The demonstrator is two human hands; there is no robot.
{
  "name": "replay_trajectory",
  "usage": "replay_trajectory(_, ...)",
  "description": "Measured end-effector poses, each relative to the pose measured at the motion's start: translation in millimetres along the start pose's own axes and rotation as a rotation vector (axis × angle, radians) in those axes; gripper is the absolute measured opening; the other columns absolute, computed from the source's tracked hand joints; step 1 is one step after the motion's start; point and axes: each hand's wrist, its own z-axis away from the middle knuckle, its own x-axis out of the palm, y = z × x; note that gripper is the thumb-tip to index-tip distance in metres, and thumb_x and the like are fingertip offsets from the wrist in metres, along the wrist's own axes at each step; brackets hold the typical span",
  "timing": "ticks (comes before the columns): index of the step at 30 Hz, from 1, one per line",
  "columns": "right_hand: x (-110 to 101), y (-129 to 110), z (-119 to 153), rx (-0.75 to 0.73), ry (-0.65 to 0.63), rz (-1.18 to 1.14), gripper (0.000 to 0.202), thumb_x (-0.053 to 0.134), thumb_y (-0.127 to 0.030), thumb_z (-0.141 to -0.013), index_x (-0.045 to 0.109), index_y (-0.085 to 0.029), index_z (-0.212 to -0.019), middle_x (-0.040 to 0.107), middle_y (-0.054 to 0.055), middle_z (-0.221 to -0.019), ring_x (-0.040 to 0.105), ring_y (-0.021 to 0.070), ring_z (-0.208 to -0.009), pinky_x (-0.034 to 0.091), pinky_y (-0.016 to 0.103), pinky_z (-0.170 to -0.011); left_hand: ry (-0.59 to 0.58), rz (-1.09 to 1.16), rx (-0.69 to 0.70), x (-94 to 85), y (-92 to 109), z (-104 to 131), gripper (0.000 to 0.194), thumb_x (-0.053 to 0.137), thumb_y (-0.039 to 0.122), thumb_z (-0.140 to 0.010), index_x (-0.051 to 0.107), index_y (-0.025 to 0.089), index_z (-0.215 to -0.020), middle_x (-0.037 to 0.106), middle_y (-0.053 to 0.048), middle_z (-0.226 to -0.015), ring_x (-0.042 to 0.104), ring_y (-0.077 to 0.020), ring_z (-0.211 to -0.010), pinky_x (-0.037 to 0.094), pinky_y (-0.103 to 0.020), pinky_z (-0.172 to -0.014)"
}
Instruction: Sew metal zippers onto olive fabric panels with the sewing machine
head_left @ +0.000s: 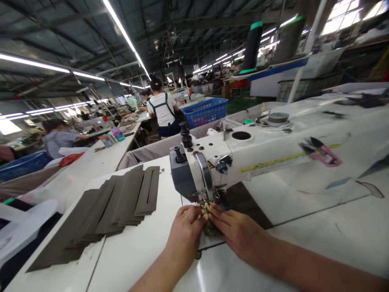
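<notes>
Under the needle and presser foot (205, 198) of a white sewing machine (219, 152) lies a dark olive fabric piece (249, 202). My left hand (186, 228) is at the left of the foot, its bent fingers and thumb closed on the near edge of the fabric. From the right, my right hand (238, 230) presses its fingers together on the same piece, their tips almost meeting the left ones. The hands cover much of the cloth's near part, and the exact grip of the fingertips is partly hidden.
Left of the machine, overlapping olive fabric panels (112, 207) lie fanned out on the white table (121, 259). Pink-handled thread snips (323, 154) rest on the machine arm. Thread cones (253, 46) stand behind. A blue crate (203, 111) and co-workers are farther back.
</notes>
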Motion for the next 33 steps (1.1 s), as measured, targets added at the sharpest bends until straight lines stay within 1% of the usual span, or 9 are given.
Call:
replay_trajectory(3,-3.1,-2.9,14.3,0.026,-0.069,0.044,0.031,0.041,-0.011,-0.084,0.062,-0.007,-0.107,0.064,0.013,-0.11,0.061,0.0205,-0.099,0.052,0.03,-0.085,-0.058,-0.044,-0.065,-6.2,11.0,10.3,0.023,0.043,0.017,-0.086,0.06,0.016,-0.102,0.063,-0.014,-0.107,0.06,-0.0254,-0.102,0.049,-0.05,-0.088)
replay_trajectory(6,6.4,-0.2,29.2,-0.025,-0.043,0.113,0.034,0.04,-0.006,-0.083,0.061,-0.009,-0.109,0.062,0.013,-0.113,0.058,0.0197,-0.105,0.052,0.03,-0.086,-0.087,-0.071,-0.01,-2.9,15.7,22.0,0.022,0.045,0.023,-0.089,0.059,0.013,-0.103,0.063,-0.015,-0.111,0.058,-0.0259,-0.106,0.043,-0.054,-0.095)
replay_trajectory(9,16.3,5.0,33.6,-0.063,-0.036,0.147,0.035,0.037,-0.004,-0.083,0.062,-0.007,-0.107,0.062,0.014,-0.112,0.06,0.0212,-0.102,0.054,0.032,-0.083,-0.066,-0.114,0.024,3.8,13.6,26.1,0.026,0.041,0.027,-0.092,0.059,0.012,-0.103,0.063,-0.017,-0.11,0.058,-0.0265,-0.107,0.038,-0.057,-0.098)
replay_trajectory(13,16.7,8.9,25.8,-0.084,-0.061,0.164,0.035,0.036,-0.004,-0.083,0.063,-0.004,-0.105,0.064,0.014,-0.109,0.062,0.0216,-0.098,0.054,0.031,-0.082,-0.049,-0.126,0.023,7.1,9.0,19.8,0.026,0.038,0.023,-0.094,0.061,0.012,-0.099,0.065,-0.015,-0.107,0.059,-0.0234,-0.105,0.037,-0.053,-0.101)
replay_trajectory(18,11.6,9.5,9.8,-0.034,-0.018,0.113,0.037,0.031,-0.001,-0.083,0.063,-0.002,-0.101,0.068,0.014,-0.099,0.064,0.0209,-0.091,0.055,0.029,-0.078,-0.08,-0.109,0.004,6.9,2.7,10.3,0.021,0.042,0.017,-0.09,0.06,0.012,-0.1,0.065,-0.014,-0.107,0.058,-0.0235,-0.106,0.036,-0.052,-0.102)
replay_trajectory(22,12.7,14.1,0.1,0.046,-0.034,-0.001,0.036,0.03,-0.001,-0.084,0.062,-0.009,-0.099,0.069,0.011,-0.091,0.065,0.0183,-0.083,0.056,0.026,-0.071,-0.077,-0.01,-0.042,9.5,-5.8,4.9,0.016,0.045,0.018,-0.089,0.06,0.015,-0.093,0.067,-0.011,-0.101,0.06,-0.0226,-0.101,0.033,-0.052,-0.103)
replay_trajectory(26,18.3,20.9,-2.2,0.146,-0.099,-0.107,0.034,0.033,-0.002,-0.083,0.06,-0.018,-0.095,0.067,0.006,-0.088,0.063,0.0167,-0.082,0.053,0.026,-0.072,-0.068,0.062,-0.085,12.8,-13.9,-0.1,0.012,0.049,0.018,-0.086,0.059,0.018,-0.079,0.068,-0.005,-0.09,0.061,-0.0214,-0.096,0.031,-0.051,-0.103)
replay_trajectory(30,20.9,23.6,-1.6,0.143,-0.09,-0.147,0.033,0.032,-0.002,-0.083,0.058,-0.018,-0.095,0.065,0.004,-0.081,0.061,0.0157,-0.075,0.052,0.026,-0.07,-0.066,0.071,-0.101,14.5,-17.5,-2.0,0.015,0.051,0.016,-0.083,0.056,0.018,-0.07,0.067,-0.003,-0.083,0.061,-0.0201,-0.09,0.031,-0.048,-0.102)
replay_trajectory(33,19.2,23.7,-1.5,0.135,-0.123,-0.134,0.03,0.033,-0.005,-0.085,0.057,-0.019,-0.098,0.065,0.006,-0.087,0.061,0.017,-0.078,0.051,0.029,-0.071,-0.073,0.063,-0.1,15.4,-18.3,-1.2,0.013,0.053,0.016,-0.083,0.056,0.018,-0.071,0.067,-0.003,-0.084,0.061,-0.0194,-0.089,0.031,-0.047,-0.102)
